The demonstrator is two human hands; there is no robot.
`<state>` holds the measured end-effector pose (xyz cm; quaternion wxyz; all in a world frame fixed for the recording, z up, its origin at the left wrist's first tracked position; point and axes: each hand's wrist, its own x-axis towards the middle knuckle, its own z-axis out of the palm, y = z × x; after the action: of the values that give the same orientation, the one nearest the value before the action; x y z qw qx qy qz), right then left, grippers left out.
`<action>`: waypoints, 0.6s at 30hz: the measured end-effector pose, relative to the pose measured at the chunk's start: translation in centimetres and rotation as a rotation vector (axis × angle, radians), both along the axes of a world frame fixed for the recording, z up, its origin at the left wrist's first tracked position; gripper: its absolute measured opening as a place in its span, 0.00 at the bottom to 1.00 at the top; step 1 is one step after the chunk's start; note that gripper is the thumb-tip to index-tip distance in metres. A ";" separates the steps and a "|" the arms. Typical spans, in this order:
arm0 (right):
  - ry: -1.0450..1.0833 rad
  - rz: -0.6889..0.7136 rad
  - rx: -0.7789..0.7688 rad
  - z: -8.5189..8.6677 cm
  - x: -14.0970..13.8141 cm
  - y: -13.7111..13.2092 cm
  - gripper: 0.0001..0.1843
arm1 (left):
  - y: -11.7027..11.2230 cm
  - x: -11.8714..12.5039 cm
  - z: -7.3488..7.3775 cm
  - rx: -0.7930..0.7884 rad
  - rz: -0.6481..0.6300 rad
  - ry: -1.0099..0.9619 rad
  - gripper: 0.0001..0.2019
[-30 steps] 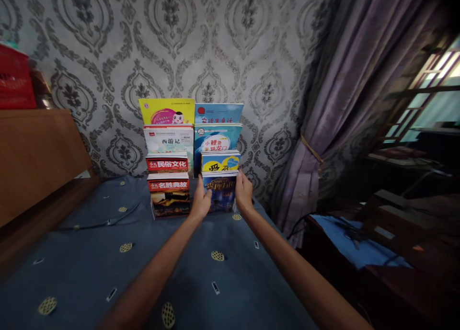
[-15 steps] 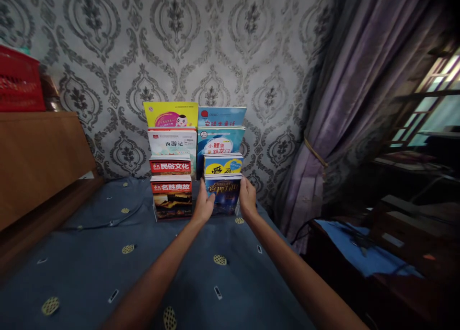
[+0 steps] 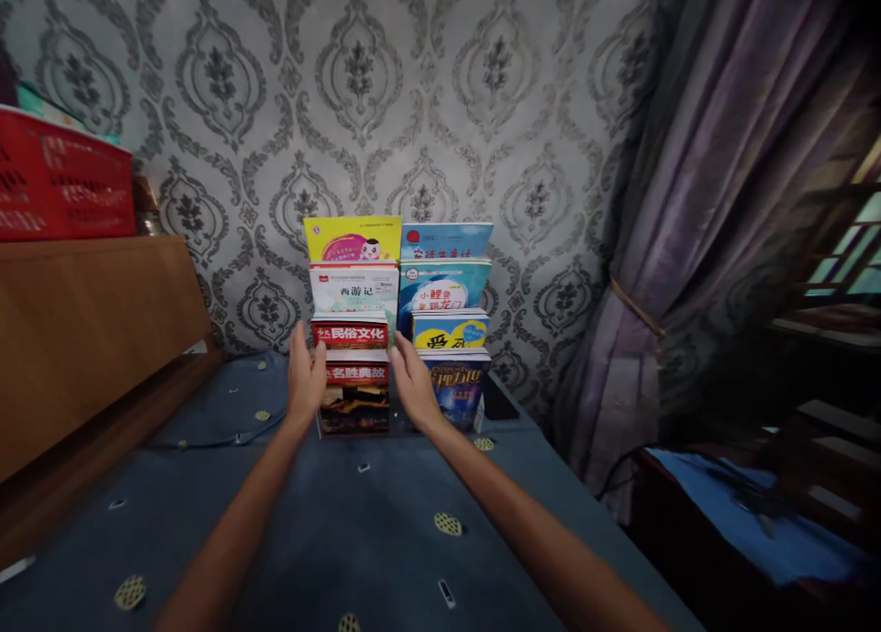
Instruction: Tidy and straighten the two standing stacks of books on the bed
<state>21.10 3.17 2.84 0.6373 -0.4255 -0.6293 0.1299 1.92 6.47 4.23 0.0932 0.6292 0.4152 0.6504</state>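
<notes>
Two tiered rows of children's books stand upright against the patterned wall at the far edge of a blue bedspread (image 3: 323,531). My left hand (image 3: 305,377) lies flat with fingers stretched against the left side of the front left book (image 3: 355,401), which has a red title band. My right hand (image 3: 414,384) presses flat on that book's right side, in the gap beside the dark blue front right book (image 3: 461,386). Behind rise another red-titled book (image 3: 350,334), a white one (image 3: 354,289) and a yellow one (image 3: 352,239).
A wooden headboard (image 3: 89,329) runs along the left with a red crate (image 3: 61,187) on top. A purple curtain (image 3: 688,247) hangs at the right, above dark furniture with a blue cloth (image 3: 757,522). A small dark object (image 3: 499,399) lies right of the books. A cable (image 3: 206,442) crosses the bedspread.
Both hands have left the dark blue front right book and moved left, now flanking the red-titled front left book. The camera has turned a little to the left.
</notes>
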 end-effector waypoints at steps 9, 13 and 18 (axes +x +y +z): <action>0.132 -0.047 -0.086 0.7 -0.8 5.2 0.36 | 3.9 -0.7 -0.8 -0.146 -0.210 -0.017 0.25; 0.098 -0.062 -0.064 0.2 -1.3 5.0 0.34 | 4.4 -0.3 -1.5 -0.138 -0.193 -0.063 0.25; 0.075 -0.101 -0.040 -0.3 -1.8 5.0 0.32 | 4.8 0.5 -2.0 -0.159 -0.113 -0.093 0.26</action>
<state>19.26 8.16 2.59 0.6575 -0.4641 -0.5800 0.1260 2.43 11.31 2.23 0.1988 0.6114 0.4246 0.6375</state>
